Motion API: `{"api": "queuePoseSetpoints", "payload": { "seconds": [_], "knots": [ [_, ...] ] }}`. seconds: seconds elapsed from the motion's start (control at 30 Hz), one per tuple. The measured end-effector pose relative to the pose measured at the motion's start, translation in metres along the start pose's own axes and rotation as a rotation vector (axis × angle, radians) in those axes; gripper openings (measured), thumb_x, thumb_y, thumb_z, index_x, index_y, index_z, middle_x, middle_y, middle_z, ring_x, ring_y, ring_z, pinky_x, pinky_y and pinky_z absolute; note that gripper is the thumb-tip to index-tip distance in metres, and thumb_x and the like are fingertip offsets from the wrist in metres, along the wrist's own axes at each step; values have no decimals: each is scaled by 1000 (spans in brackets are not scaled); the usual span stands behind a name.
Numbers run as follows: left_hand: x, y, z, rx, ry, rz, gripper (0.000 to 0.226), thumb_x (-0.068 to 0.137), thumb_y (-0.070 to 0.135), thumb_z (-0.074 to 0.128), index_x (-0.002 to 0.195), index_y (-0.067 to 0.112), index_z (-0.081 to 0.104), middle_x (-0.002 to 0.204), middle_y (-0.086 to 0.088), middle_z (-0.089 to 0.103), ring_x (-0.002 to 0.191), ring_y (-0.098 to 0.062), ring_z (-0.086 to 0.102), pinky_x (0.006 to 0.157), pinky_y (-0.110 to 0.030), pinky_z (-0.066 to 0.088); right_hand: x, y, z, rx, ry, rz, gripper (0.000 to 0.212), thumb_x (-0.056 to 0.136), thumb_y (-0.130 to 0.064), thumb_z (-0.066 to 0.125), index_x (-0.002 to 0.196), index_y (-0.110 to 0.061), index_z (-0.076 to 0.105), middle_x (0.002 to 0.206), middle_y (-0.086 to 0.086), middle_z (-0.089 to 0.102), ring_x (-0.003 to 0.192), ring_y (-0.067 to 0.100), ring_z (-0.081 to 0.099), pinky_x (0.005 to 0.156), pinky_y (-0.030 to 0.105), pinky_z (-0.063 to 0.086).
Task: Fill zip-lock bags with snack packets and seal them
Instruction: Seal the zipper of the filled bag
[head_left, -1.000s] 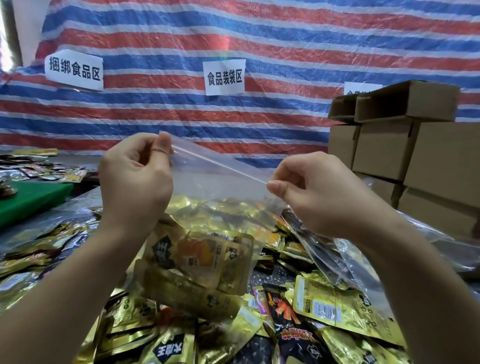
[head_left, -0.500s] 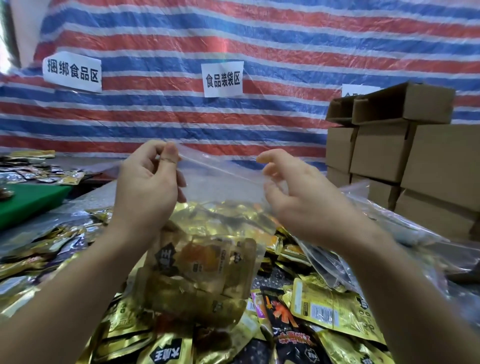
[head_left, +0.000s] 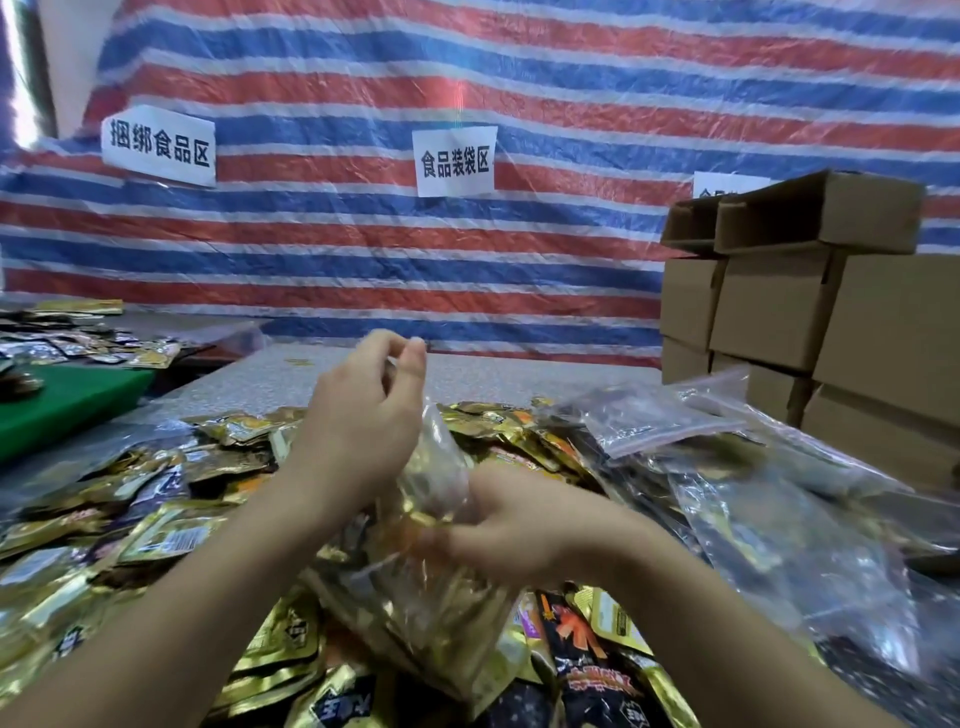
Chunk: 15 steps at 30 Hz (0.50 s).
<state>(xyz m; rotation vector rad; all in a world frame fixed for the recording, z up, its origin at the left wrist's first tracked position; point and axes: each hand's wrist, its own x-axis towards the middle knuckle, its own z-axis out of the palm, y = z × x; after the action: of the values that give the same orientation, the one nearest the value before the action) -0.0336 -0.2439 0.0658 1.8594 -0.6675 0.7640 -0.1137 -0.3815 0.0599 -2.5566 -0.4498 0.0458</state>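
Head view: the left hand (head_left: 363, 431) is raised, its grip loosely curled with thumb and forefinger nearly meeting; whether it pinches the film I cannot tell. Just below and to its right, the right hand (head_left: 498, 530) has its grip closed around the clear zip-lock bag (head_left: 415, 587), which holds gold snack packets and hangs blurred between both wrists. Loose snack packets (head_left: 156, 519) cover the desk (head_left: 291, 379) beneath and left of both grips. Bare desk lies beyond the left grip, up to the striped tarp (head_left: 519, 78). Right of the right grip lie empty clear bags (head_left: 675, 421), then stacked cardboard boxes (head_left: 779, 301). Signs above read 捆绑食品区 (head_left: 158, 145) and 食品装袋区 (head_left: 454, 162).
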Motion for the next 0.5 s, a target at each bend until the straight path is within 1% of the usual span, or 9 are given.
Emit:
{"api": "queuePoseSetpoints", "payload": {
  "seconds": [0.03,0.07,0.13,0.17,0.23,0.3,0.37,0.43,0.5],
  "knots": [
    [2,1,-3,13,62,-13,25,102,40,39,90,24,52,66,12,54,57,1,50,48,-15,32,-1,4,-4,103,38,8,24,99,-35,59,103,-15,72,92,6,76,84,19,72,80,40,59],
    [5,2,-6,12,121,-22,21,102,40,39,93,25,51,75,14,55,65,4,51,53,-13,33,-2,9,-9,219,82,32,22,99,-32,61,99,-14,73,84,2,76,75,14,71,71,33,59],
    [7,3,-11,-16,189,-17,15,103,39,37,102,27,47,87,17,53,75,4,51,61,-12,34,0,18,-21,448,214,124,21,100,-28,60,95,-11,72,68,-7,70,59,5,64,52,20,50],
    [7,3,-12,-27,197,-7,15,104,39,37,105,27,46,90,16,52,78,2,51,62,-15,35,5,24,-27,549,322,182,22,100,-27,58,95,-10,71,65,-8,68,53,2,60,47,16,45],
    [6,5,-11,-32,186,9,14,104,38,36,107,28,45,93,14,52,81,0,51,64,-19,38,21,38,-42,784,560,322,22,100,-29,58,96,-8,65,74,-3,68,53,3,59,43,16,43],
    [4,5,-8,-33,149,9,16,104,39,36,109,27,46,96,11,53,83,-2,53,67,-24,42,40,52,-54,1006,723,445,28,100,-33,57,101,-5,61,84,3,63,61,12,58,41,20,45],
    [1,5,-5,-32,107,-5,18,103,40,37,109,28,47,97,11,55,81,-4,56,67,-28,46,55,70,-53,1164,717,488,34,101,-36,54,110,-4,60,97,8,66,72,17,62,50,25,52],
    [-2,4,-3,-30,80,-6,19,103,40,39,108,26,50,90,12,57,72,-6,58,63,-32,48,64,90,-42,1203,640,568,33,103,-28,53,124,-4,56,110,16,66,80,22,65,60,27,54],
    [-3,3,-1,-22,63,-7,20,102,38,41,105,24,54,82,11,59,70,-6,58,61,-37,49,68,106,-33,1213,608,649,33,105,-24,49,131,-4,49,103,20,64,77,22,65,57,27,55]
  ]
}}
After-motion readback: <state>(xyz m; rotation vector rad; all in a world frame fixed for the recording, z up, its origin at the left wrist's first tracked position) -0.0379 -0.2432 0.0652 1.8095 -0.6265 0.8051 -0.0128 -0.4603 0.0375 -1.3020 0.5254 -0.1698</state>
